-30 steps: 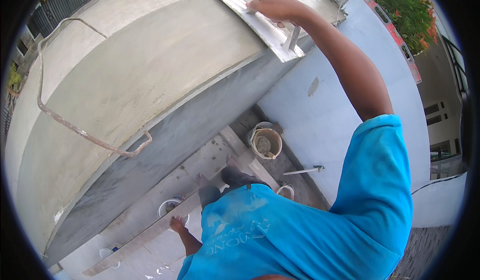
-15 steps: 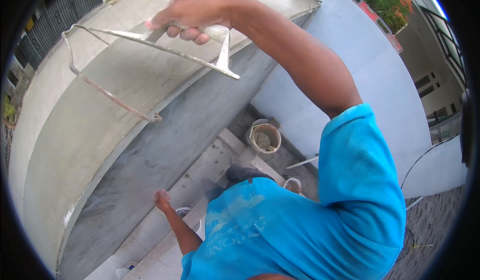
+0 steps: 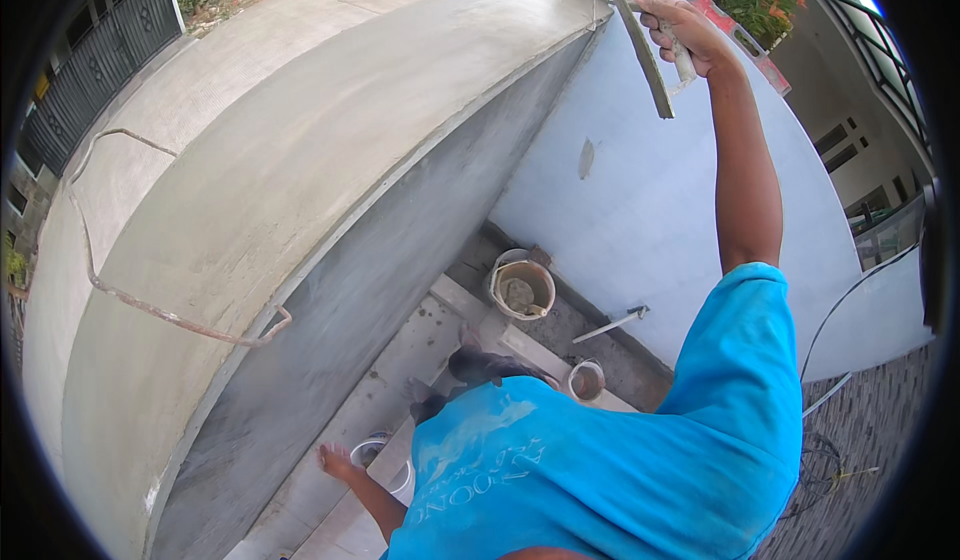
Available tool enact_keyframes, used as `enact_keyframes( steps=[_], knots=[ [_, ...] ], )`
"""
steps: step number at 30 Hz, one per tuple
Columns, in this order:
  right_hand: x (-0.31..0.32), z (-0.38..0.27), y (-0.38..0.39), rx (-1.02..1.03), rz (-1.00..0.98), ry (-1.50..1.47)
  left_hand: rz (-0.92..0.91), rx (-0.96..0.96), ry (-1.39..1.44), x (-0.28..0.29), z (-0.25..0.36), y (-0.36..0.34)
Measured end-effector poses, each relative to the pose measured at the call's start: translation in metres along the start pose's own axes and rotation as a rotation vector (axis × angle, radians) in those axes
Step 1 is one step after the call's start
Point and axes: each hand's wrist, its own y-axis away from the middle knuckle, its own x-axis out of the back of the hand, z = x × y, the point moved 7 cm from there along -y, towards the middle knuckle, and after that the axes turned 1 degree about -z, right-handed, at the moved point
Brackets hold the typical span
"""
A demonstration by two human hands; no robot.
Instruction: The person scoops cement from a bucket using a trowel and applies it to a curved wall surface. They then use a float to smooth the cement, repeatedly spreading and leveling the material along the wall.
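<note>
1. While the right hand (image 3: 685,35) curls tightly around its whitish handle (image 3: 683,64), the long, flat grey metal trowel (image 3: 648,65) shows edge-on against the pale-blue wall (image 3: 640,210).
2. Held low, the left hand (image 3: 336,461), fingers spread, is near a round white bucket (image 3: 357,451).

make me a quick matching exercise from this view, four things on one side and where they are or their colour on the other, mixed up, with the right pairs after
Column one
1. trowel
2. bent metal rod
3. larger bucket
4. shirt

Column two
A. standing on the floor
B. gripped in the right hand
C. bright blue
D. at the picture's left, over the pale wall top

Right pairs: 1-B, 2-D, 3-A, 4-C
</note>
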Motion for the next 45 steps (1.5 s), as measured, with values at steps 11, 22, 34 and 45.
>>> enact_keyframes(
  steps=[11, 22, 34, 45],
  knots=[
    [0.033, 0.138, -0.153, -0.26, 0.047, 0.131, -0.284, -0.358, 0.294, -0.238, 0.182, 0.271],
    [0.022, 0.175, -0.294, -0.203, -0.115, 0.762, -0.403, -0.367, 0.458, -0.258, 0.201, 0.285],
    [-0.04, 0.136, -0.298, 0.004, -0.243, 0.671, -0.316, -0.454, 0.33, -0.26, 0.199, 0.279],
    [-0.143, 0.033, -0.184, 0.134, -0.481, 0.41, -0.365, -0.415, 0.45, -0.255, 0.199, 0.277]
  ],
)
